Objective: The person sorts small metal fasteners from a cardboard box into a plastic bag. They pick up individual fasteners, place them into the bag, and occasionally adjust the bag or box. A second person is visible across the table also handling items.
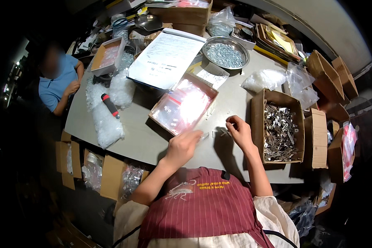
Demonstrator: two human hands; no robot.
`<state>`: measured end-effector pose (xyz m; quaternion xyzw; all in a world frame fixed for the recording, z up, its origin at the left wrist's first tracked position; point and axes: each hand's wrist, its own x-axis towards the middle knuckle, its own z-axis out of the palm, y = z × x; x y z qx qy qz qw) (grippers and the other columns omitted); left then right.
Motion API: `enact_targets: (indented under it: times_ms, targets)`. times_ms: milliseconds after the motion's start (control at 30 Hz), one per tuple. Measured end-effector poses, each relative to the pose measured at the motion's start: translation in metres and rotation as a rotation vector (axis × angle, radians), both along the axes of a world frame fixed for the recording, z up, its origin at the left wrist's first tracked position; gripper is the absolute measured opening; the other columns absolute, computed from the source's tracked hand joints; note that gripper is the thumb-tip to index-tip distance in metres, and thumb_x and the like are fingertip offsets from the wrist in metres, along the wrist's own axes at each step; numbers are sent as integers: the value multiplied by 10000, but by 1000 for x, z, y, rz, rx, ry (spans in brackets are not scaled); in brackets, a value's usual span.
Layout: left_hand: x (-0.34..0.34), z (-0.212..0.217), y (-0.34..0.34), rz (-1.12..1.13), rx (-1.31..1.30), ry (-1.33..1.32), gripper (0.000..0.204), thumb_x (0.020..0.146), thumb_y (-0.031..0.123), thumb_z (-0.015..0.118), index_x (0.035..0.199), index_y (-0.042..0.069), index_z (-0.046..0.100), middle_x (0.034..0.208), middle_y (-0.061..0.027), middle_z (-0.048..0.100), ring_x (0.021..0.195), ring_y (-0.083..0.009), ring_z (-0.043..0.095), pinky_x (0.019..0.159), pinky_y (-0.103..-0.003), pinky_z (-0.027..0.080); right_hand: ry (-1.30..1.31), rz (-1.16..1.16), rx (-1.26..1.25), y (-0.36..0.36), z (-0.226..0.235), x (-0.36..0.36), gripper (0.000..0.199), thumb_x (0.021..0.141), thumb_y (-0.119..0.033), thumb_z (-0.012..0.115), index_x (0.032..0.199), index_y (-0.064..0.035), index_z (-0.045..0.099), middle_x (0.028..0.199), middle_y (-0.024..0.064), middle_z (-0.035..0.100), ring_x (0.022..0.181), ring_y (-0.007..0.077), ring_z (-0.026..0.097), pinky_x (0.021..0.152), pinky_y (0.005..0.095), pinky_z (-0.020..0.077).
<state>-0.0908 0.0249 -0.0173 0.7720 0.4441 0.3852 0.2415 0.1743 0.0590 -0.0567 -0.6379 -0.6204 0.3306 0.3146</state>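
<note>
Now | left hand (185,145) curled (blurred) | right hand (238,131) pinching tiny part | box (258,124): metal brackets (279,132)

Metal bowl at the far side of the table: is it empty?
No, the metal bowl is filled with small silvery screws.

A single head-worn fisheye view looks steeply down from above the person's chest onto a grey table (153,136), close enough that the striped red apron (202,211) fills the 6 o'clock edge. The camera faces forward across the tabletop toward 12 o'clock, where the far clutter lies. Straight edges bow toward the dark circular rim. No second view is present.
</note>
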Motion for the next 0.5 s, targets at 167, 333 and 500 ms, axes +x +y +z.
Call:
enact_targets:
  times_ms: [167,333,500]
  targets:
    - [12,-23,-20,37,-202,140,263,924,54,561,1173,31,642,857,-193,678,816,-386,671,717,-483,531,-566,150,137,-26,-34,9,252,814,-129,696,998,-15,567,971,228,601,890,431,654,761,498,549]
    - [16,-26,-28,2,-206,121,299,906,33,548,1189,45,644,857,-184,679,821,-396,659,729,-491,519,-690,110,87,-28,-38,4,252,774,-116,717,953,-15,571,932,195,623,845,398,671,711,472,562]
    - [14,-32,-25,-38,-133,39,224,874,31,597,1070,49,704,880,-153,677,863,-362,654,765,-449,520,-677,293,291,-18,-26,4,135,820,-137,688,920,-58,639,912,123,634,859,317,652,774,423,517]
